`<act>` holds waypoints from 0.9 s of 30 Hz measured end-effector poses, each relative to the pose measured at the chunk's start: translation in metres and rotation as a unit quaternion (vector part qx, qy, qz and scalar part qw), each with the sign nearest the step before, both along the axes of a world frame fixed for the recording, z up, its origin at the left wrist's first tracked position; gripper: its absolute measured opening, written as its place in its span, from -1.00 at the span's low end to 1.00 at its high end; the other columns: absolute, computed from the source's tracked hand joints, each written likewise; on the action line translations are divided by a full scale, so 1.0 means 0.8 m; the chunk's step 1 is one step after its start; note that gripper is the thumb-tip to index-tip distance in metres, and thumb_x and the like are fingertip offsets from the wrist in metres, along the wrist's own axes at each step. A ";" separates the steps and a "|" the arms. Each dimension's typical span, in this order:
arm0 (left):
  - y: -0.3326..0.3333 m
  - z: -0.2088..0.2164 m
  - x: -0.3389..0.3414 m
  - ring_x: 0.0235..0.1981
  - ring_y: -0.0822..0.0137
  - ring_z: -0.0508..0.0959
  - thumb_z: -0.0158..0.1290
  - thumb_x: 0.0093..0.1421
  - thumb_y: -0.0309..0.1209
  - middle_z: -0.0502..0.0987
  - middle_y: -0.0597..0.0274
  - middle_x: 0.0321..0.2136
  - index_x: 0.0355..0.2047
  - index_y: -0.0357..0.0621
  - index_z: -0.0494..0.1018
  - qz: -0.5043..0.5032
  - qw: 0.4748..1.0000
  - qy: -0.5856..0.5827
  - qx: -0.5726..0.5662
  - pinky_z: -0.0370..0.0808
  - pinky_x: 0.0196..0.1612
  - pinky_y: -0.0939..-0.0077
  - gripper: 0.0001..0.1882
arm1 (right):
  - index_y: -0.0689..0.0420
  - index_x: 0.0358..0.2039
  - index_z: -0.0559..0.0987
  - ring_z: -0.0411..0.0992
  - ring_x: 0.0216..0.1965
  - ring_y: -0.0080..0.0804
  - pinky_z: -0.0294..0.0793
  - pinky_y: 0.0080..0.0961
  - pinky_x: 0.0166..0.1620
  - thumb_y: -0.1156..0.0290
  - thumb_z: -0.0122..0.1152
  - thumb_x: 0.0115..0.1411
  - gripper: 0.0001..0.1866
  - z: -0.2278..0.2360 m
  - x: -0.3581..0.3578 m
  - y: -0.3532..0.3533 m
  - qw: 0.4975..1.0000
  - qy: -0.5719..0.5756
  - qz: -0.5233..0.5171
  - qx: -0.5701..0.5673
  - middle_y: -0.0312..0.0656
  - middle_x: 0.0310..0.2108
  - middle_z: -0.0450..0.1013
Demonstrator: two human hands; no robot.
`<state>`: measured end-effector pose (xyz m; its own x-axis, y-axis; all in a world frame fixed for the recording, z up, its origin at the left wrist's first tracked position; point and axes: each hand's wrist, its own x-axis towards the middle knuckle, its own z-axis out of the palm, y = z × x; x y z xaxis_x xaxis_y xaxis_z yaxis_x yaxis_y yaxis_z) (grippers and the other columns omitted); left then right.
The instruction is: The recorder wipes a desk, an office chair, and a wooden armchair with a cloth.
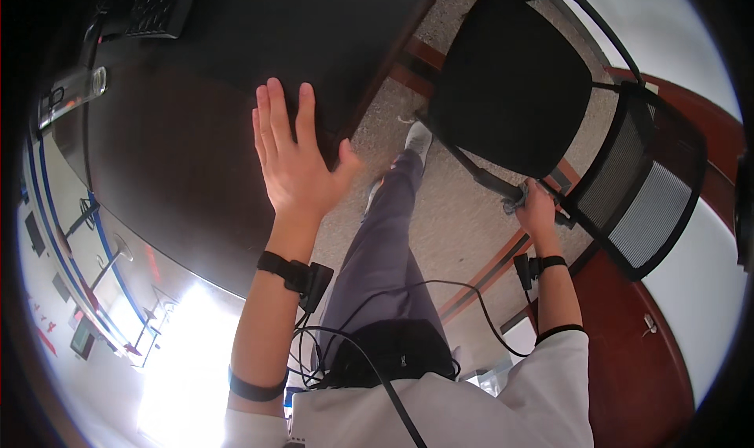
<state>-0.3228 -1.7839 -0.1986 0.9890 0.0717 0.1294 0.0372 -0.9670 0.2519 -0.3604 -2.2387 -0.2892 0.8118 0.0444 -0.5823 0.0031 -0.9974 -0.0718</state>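
The office chair [550, 114] is black, plain on the seat [506, 79], while the backrest [658, 201] has a fine mesh pattern that turns silvery grey in part. The cloth [514, 202] at the right hand [539, 209] is grey. I'd call the desk [173, 134] a very dark brown — nearly black — and the keyboard [161, 4] black. Underfoot, the floor [448, 240] is speckled greyish beige, crossed by reddish-brown and near-black bands. The trousers [395, 220] are muted purple-grey, the shoe [419, 138] pale, the shirt [487, 416] off-white with a black sleeve edge [561, 331]; the wrist straps [271, 262] and cable [481, 295] are black.
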 end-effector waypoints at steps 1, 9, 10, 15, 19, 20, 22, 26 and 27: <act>-0.001 0.000 0.000 0.48 -0.18 0.08 0.18 0.02 -0.27 0.06 -0.17 0.46 0.40 -0.11 0.21 0.005 1.000 -0.003 0.002 0.09 0.47 -0.10 -0.11 | 0.20 -0.06 0.49 0.55 -0.13 0.16 0.54 -0.02 -0.08 0.60 0.32 -0.07 -0.52 0.002 0.001 0.001 1.000 0.000 -0.005 -0.001 0.11 -0.23 0.54; -0.006 0.000 -0.001 0.48 -0.19 0.06 0.19 0.03 -0.26 0.05 -0.18 0.46 0.40 -0.14 0.21 -0.004 1.000 0.009 0.025 0.06 0.47 -0.12 -0.12 | 0.19 -0.12 0.54 0.58 -0.17 0.12 0.58 -0.06 -0.09 0.53 0.43 -0.07 -0.56 0.007 -0.002 0.015 0.999 -0.028 -0.018 -0.027 0.07 -0.25 0.55; -0.007 0.000 -0.001 0.50 -0.13 0.02 0.15 0.08 -0.26 0.03 -0.12 0.47 0.42 -0.11 0.17 -0.002 1.000 0.011 0.019 0.01 0.49 -0.08 -0.14 | 0.19 -0.12 0.54 0.58 -0.17 0.12 0.58 -0.06 -0.09 0.53 0.43 -0.07 -0.56 0.006 -0.004 0.016 0.999 -0.028 -0.023 -0.025 0.07 -0.25 0.55; -0.009 0.002 -0.002 0.50 -0.14 0.01 0.12 0.12 -0.27 0.02 -0.11 0.48 0.42 -0.12 0.17 -0.012 0.999 0.015 0.030 0.00 0.49 -0.09 -0.16 | 0.16 -0.11 0.52 0.56 -0.16 0.08 0.55 -0.09 -0.06 0.55 0.44 -0.04 -0.56 0.002 -0.011 0.016 0.995 -0.088 -0.023 -0.028 0.02 -0.24 0.53; -0.011 0.002 -0.003 0.50 -0.14 0.01 0.11 0.14 -0.26 0.02 -0.10 0.48 0.42 -0.12 0.16 -0.011 0.999 0.018 0.046 0.00 0.49 -0.09 -0.18 | 0.15 -0.11 0.51 0.54 -0.12 0.05 0.52 -0.06 -0.04 0.60 0.40 -0.03 -0.57 0.000 -0.013 0.018 0.995 -0.087 -0.041 -0.024 0.01 -0.22 0.51; -0.010 0.001 -0.003 0.50 -0.14 0.01 0.11 0.14 -0.26 0.02 -0.10 0.48 0.42 -0.12 0.16 -0.016 0.999 0.018 0.047 0.00 0.49 -0.09 -0.18 | 0.14 -0.11 0.51 0.54 -0.12 0.04 0.51 -0.06 -0.05 0.61 0.39 -0.04 -0.57 -0.002 -0.015 0.016 0.994 -0.101 -0.033 -0.028 0.00 -0.23 0.51; -0.010 0.000 -0.002 0.50 -0.18 -0.02 0.16 0.07 -0.25 -0.01 -0.13 0.48 0.42 -0.13 0.16 -0.013 0.998 0.028 0.058 0.01 0.48 -0.12 -0.11 | 0.14 -0.12 0.51 0.54 -0.12 0.04 0.50 -0.05 -0.05 0.63 0.38 -0.05 -0.57 -0.004 -0.017 0.016 0.993 -0.113 -0.029 -0.031 0.00 -0.23 0.50; -0.014 0.001 -0.002 0.50 -0.13 0.02 0.09 0.16 -0.24 0.02 -0.08 0.48 0.42 -0.11 0.16 -0.019 0.998 0.016 0.052 0.01 0.48 -0.07 -0.19 | 0.13 -0.14 0.50 0.54 -0.13 0.02 0.49 -0.04 -0.07 0.64 0.37 -0.06 -0.57 -0.006 -0.016 0.013 0.994 -0.097 -0.035 -0.025 -0.02 -0.25 0.49; -0.013 0.000 -0.003 0.50 -0.13 0.02 0.08 0.17 -0.23 0.02 -0.07 0.48 0.42 -0.11 0.16 -0.016 0.998 0.014 0.058 0.02 0.48 -0.07 -0.19 | 0.13 -0.15 0.50 0.54 -0.14 0.01 0.50 -0.05 -0.08 0.63 0.37 -0.06 -0.58 -0.007 -0.016 0.013 0.994 -0.099 -0.033 -0.016 -0.03 -0.25 0.49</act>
